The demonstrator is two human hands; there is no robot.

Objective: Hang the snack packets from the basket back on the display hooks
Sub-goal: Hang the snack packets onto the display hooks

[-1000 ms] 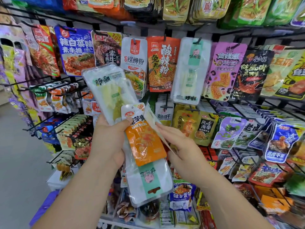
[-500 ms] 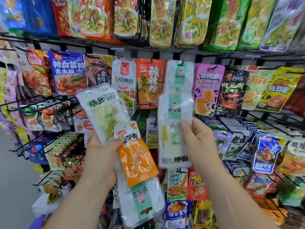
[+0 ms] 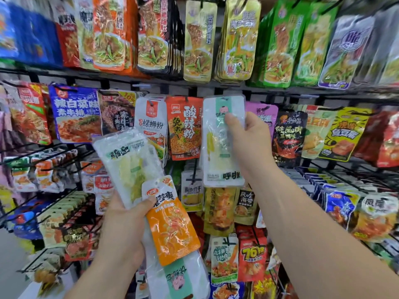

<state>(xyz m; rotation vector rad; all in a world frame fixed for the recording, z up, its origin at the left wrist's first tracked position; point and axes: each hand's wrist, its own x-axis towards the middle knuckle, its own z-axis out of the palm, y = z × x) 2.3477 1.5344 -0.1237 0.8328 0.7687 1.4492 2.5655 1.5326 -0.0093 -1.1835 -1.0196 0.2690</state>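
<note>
My right hand (image 3: 246, 137) grips a clear white packet with a green strip (image 3: 220, 143) and holds it up flat against the middle row of the display, where matching packets hang. Its top edge sits at the hook rail (image 3: 194, 88); the hook itself is hidden behind it. My left hand (image 3: 125, 223) holds a fan of three packets lower left: a clear one with yellow-green filling (image 3: 129, 162), an orange one (image 3: 170, 225), and a white one with a green strip (image 3: 181, 279) at the bottom. No basket is in view.
Hanging snack packets fill the rack: tall green and gold bags (image 3: 237, 39) on the top row, an orange noodle packet (image 3: 185, 128) left of my right hand, a purple one (image 3: 263, 117) to its right. Black wire hooks (image 3: 54, 152) jut out at the left.
My right hand took the white green-strip packet from the fan and raised it up to the middle row. The view tilted upward. My left hand keeps its three packets.
</note>
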